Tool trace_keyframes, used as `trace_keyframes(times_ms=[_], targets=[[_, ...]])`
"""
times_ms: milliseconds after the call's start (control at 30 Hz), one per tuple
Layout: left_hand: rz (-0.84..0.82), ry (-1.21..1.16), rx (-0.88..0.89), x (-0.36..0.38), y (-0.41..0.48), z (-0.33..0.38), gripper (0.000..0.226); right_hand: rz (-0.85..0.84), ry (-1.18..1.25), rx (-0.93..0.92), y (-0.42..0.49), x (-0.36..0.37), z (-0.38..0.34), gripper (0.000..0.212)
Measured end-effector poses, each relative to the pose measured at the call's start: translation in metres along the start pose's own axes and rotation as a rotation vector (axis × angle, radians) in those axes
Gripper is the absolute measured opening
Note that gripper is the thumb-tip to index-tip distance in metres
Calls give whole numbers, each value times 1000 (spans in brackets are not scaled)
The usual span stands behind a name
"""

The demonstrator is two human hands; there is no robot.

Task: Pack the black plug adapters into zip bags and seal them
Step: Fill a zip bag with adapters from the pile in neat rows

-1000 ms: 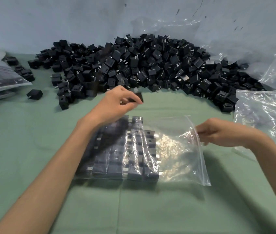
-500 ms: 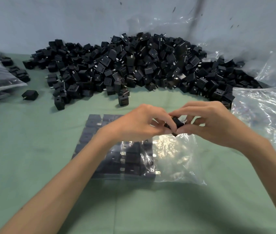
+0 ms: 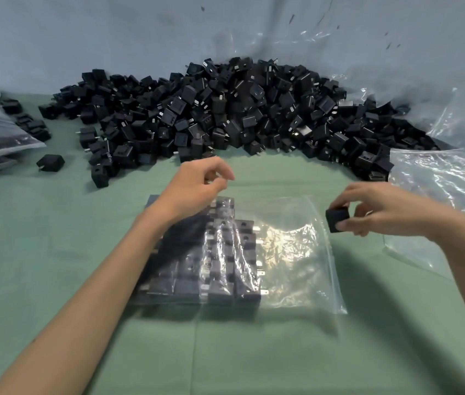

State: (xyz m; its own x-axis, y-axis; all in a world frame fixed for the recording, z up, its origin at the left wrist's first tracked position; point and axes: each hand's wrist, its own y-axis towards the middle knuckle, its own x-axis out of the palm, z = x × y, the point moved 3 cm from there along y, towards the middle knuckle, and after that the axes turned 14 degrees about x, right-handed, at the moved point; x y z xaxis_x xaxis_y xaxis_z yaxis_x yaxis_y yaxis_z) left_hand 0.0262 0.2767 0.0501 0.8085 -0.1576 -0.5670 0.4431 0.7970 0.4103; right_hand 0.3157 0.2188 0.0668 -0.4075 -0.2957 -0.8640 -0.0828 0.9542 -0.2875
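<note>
Black plug adapter [image 3: 337,220], one, pinched in right hand [image 3: 391,215]; left hand [image 3: 197,187] loose, empty, over one bag [image 3: 297,252].

Matt black plastic adapters [image 3: 225,115], glossy clear plastic bag [image 3: 291,252], green cloth [image 3: 254,352].

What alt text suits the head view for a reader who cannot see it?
The right hand pinches one black plug adapter beside the zip edge of a part-filled zip bag on a green table. The left hand hovers empty at the bag's far edge, near a large adapter pile.
</note>
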Motion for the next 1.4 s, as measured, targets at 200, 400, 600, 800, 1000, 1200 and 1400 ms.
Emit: trace_keyframes(times_ms=[200, 400, 600, 800, 1000, 1200, 1400], targets=[[-7, 97, -66, 5, -7, -29, 18, -331, 391, -120, 13, 40, -13, 17], [-20, 128, -34, 5, -6, -28, 17, -407, 408, -110, 19, 59, -15, 54], [-34, 139, -26, 6, -6, -29, 16, 25, 306, -297, 27, 77, -39, 35], [-35, 146, -29, 8, -7, -31, 16, 276, 531, -267, 26, 97, -47, 38], [-49, 155, -29, 8, -6, -32, 16, 317, 536, -261, 41, 101, -47, 17], [-56, 174, -17, 9, -7, -32, 18, 310, 507, -118, 61, 114, -48, 28], [-69, 182, -33, 11, -7, -32, 20, 324, 588, -144, 48, 119, -50, 16]])
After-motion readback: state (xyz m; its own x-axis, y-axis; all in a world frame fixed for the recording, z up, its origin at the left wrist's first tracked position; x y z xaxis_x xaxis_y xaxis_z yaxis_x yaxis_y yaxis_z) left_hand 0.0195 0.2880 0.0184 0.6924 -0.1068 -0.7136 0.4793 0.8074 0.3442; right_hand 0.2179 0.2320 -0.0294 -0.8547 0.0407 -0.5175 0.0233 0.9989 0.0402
